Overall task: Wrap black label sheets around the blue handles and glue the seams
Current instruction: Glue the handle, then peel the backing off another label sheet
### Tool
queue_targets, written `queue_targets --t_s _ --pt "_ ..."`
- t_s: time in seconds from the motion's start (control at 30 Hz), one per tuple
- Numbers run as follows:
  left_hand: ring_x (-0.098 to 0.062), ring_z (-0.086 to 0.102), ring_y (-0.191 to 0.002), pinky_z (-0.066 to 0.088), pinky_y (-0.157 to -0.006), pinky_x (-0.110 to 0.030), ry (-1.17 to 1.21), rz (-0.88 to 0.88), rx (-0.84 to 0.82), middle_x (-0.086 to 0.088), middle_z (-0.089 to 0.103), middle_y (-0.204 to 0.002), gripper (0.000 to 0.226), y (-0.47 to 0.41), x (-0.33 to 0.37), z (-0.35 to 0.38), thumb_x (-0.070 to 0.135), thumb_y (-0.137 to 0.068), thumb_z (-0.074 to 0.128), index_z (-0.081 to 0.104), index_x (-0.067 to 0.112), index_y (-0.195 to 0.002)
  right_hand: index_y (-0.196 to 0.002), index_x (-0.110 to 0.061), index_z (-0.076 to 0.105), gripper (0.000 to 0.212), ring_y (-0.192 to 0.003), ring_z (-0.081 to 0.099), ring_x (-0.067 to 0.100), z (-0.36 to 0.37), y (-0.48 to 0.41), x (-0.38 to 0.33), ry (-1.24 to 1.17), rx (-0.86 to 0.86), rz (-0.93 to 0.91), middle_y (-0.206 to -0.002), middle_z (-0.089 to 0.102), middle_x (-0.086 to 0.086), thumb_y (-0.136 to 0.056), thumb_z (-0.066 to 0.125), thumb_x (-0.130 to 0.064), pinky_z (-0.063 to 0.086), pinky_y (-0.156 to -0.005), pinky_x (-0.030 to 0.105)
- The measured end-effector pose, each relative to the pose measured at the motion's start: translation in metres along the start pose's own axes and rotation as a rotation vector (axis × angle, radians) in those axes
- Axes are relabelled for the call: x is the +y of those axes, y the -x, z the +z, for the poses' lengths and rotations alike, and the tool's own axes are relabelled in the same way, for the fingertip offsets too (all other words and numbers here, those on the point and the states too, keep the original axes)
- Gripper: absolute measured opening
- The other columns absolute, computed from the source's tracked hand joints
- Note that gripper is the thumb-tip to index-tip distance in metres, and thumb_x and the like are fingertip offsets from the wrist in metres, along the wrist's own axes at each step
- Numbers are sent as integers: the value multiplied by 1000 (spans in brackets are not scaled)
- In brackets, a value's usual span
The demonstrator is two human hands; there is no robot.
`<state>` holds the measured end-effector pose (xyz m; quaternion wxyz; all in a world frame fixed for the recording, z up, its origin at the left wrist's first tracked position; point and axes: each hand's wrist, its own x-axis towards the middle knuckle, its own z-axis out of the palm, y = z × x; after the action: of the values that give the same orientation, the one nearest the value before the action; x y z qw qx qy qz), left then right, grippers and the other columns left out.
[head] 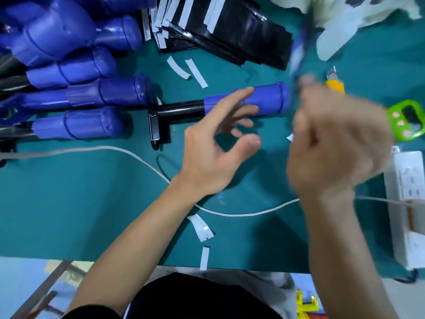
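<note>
A blue handle [266, 99] on a black metal bar [177, 110] lies across the middle of the green table. My left hand [216, 143] hovers just in front of it with fingers spread and relaxed, the index fingertip over the handle. My right hand [335, 143] is raised and blurred, its fingers curled round a thin blurred blue strip [299, 49] that stands upward. A stack of black label sheets [241, 35] with white tape strips lies at the back.
Several blue handles [92, 88] are piled at the left. White backing strips [197, 72] litter the table. A white cable [138, 155] crosses it. A yellow knife [334, 85], a green timer [407, 120] and a white power strip [411, 203] sit at the right.
</note>
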<state>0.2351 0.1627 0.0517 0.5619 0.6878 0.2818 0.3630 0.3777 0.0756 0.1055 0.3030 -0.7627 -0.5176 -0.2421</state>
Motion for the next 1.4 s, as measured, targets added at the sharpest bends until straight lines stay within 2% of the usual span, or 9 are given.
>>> queue_targets --t_s 0.1,0.17,0.37,0.47,0.57,0.73,0.97,1.1,1.4 --pt "-6 69 -90 55 -81 -23 157 -170 11 16 74 -102 33 10 7 11 43 -97 70 71 23 -123 -95 -9 82 9 -80 77 27 -3 53 -20 -120 -68 -139 -92 79 5 -87 80 -6 50 -69 36" --pt "-11 73 -100 59 -93 -38 130 -251 38 13 78 -108 27 11 6 15 26 -98 66 73 21 -123 -88 -9 83 7 -81 78 24 0 67 -19 -266 -99 -100 -94 80 3 -91 79 -14 53 -73 36" --pt "-9 68 -92 57 -86 -30 221 -419 -222 10 77 -97 21 6 2 15 8 -90 70 75 20 -106 -104 -22 74 12 -80 69 10 -1 54 11 -818 -127 634 -94 73 -20 -96 74 -31 53 -74 25" --pt "-8 69 -95 58 -86 -31 247 -446 -361 11 77 -103 30 6 4 18 3 -90 69 73 11 -118 -89 -29 73 8 -71 65 -4 3 50 11 -926 -291 767 -78 71 -23 -87 73 -21 49 -68 13" --pt "-16 74 -92 62 -88 -47 87 -482 -224 4 81 -100 23 5 7 23 10 -87 76 78 18 -108 -82 -31 70 14 -65 60 -4 6 52 11 -879 -292 809 -70 68 -21 -87 72 -18 48 -64 14" --pt "-9 67 -76 54 -77 -19 -514 -49 207 11 71 -84 20 12 6 22 28 -81 85 72 17 -92 -86 -40 70 23 -66 66 -5 13 57 8 -729 -279 837 -72 70 -29 -89 76 -18 49 -67 11" --pt "-6 72 -80 59 -82 -33 -399 -203 0 16 76 -93 7 7 -2 21 19 -89 76 80 19 -95 -99 -50 73 49 -71 67 7 19 60 9 -785 -521 739 -83 75 -12 -85 70 -2 56 -74 21" --pt "-9 73 -87 59 -82 -31 -482 2 34 4 80 -98 10 7 -7 20 15 -89 80 83 13 -98 -103 -20 82 22 -80 75 -1 23 64 14 -824 -483 840 -88 80 -18 -90 75 -3 57 -76 17" --pt "-16 75 -83 61 -73 -35 -554 161 84 -2 80 -94 9 11 -6 23 14 -89 82 84 11 -98 -100 -25 79 39 -73 68 0 26 67 17 -938 -446 824 -81 77 -16 -85 68 9 53 -71 18"
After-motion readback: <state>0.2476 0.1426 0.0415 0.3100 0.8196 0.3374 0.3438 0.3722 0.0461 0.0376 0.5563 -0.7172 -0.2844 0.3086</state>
